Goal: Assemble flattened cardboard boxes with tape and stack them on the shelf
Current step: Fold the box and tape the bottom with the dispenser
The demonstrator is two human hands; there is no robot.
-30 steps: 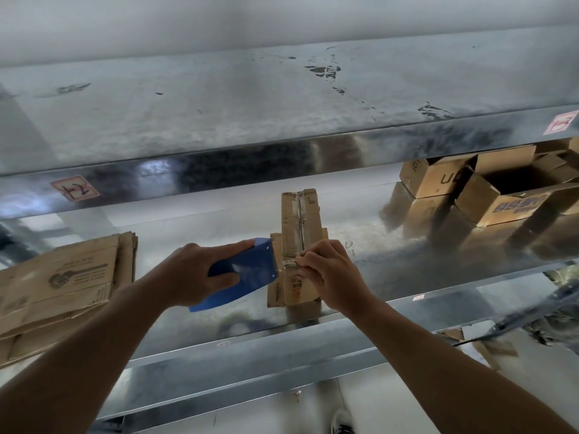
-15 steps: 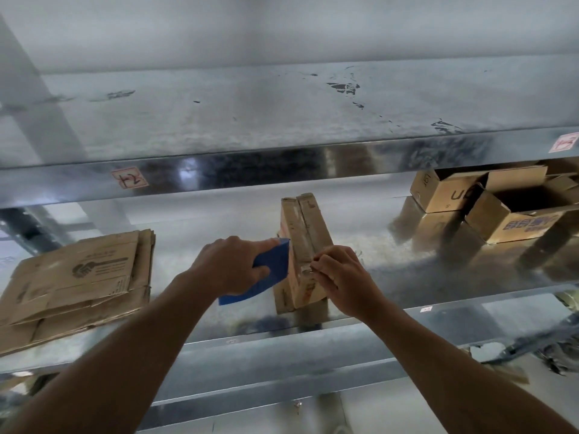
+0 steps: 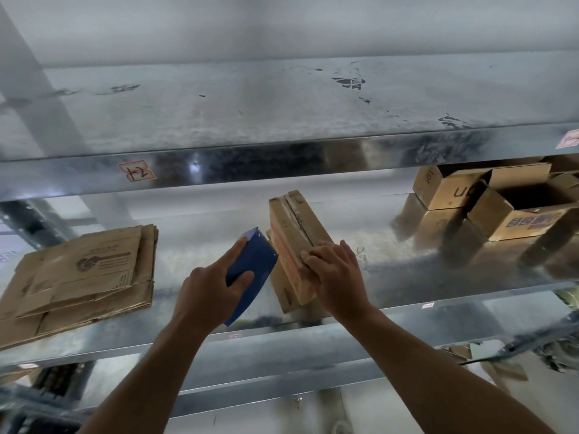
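Note:
A small cardboard box (image 3: 293, 233) stands tilted on the metal shelf (image 3: 407, 264), a taped seam running along its top face. My right hand (image 3: 333, 274) grips its near right edge. My left hand (image 3: 210, 292) holds a blue tape dispenser (image 3: 250, 270) just left of the box, its front edge close to the box's left side. A pile of flattened cardboard boxes (image 3: 78, 277) lies on the same shelf at the left.
Assembled boxes (image 3: 451, 189) sit at the shelf's back right, one open-topped box (image 3: 526, 211) in front of them. An upper shelf (image 3: 282, 104) hangs overhead with a red label (image 3: 136, 174) on its front lip. A lower shelf rail (image 3: 282, 358) runs below my forearms.
The view has shifted so the shelves sit lower and to the right. The blue dispenser has drawn back a little from the box's side. My right hand slid along the box's near edge.

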